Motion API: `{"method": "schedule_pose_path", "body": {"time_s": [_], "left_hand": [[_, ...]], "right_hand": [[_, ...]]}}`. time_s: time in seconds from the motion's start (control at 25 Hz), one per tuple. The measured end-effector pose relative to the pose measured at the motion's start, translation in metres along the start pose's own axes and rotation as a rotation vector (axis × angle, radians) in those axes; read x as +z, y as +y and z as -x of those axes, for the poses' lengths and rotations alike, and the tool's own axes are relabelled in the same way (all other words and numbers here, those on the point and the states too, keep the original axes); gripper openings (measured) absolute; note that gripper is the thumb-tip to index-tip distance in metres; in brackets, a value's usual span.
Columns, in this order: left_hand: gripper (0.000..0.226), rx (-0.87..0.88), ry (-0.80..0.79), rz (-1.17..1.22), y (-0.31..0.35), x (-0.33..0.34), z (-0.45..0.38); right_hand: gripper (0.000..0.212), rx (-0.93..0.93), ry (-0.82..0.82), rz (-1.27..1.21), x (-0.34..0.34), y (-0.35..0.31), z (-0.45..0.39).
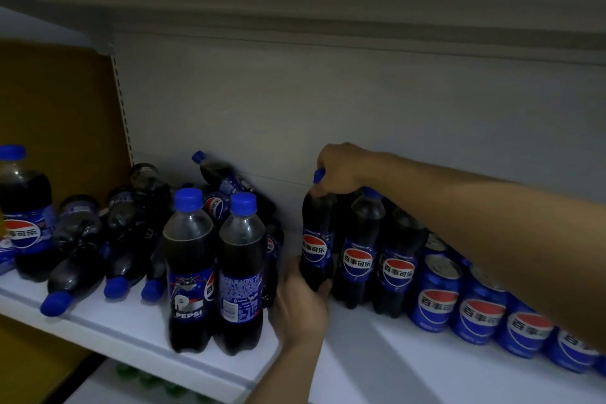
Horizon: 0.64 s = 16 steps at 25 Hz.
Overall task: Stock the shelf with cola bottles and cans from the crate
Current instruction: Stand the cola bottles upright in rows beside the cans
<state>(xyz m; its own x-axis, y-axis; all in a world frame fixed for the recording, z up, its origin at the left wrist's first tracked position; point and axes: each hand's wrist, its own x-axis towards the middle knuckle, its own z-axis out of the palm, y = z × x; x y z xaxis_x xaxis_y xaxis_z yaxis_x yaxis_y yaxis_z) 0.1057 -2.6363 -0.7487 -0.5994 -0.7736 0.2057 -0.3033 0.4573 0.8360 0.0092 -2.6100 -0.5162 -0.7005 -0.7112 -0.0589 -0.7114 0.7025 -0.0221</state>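
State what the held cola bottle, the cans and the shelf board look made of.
Cola bottle: clear glossy plastic, dark cola showing through. Cans: likely aluminium, silvery tops. Shelf board: smooth white, probably painted metal; uncertain.

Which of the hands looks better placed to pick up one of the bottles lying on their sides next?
Probably the left hand. It sits low by the held bottle, nearer the lying bottles; the right hand grips that bottle's top, farther away.
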Motion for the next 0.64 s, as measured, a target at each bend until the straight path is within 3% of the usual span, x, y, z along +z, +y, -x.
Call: {"method": "schedule_pose_path", "body": {"time_s": [0.28,0.48,0.64], "left_hand": [[0.042,0.179,-0.044,0.043,-0.01,0.019,-0.024],[0.036,0.122,-0.143,0.159,-0.005,0.027,-0.042],[0.037,0.089,-0.17,0.192,-0.002,0.033,-0.048]], "right_hand": [[0.065,0.009,0.034,-0.011,0.002,0.03,-0.02],[0.048,0.002,0.078,-0.073,0.009,0.045,-0.03],[0.052,0.002,0.061,-0.194,0.012,0.051,-0.035]]}}
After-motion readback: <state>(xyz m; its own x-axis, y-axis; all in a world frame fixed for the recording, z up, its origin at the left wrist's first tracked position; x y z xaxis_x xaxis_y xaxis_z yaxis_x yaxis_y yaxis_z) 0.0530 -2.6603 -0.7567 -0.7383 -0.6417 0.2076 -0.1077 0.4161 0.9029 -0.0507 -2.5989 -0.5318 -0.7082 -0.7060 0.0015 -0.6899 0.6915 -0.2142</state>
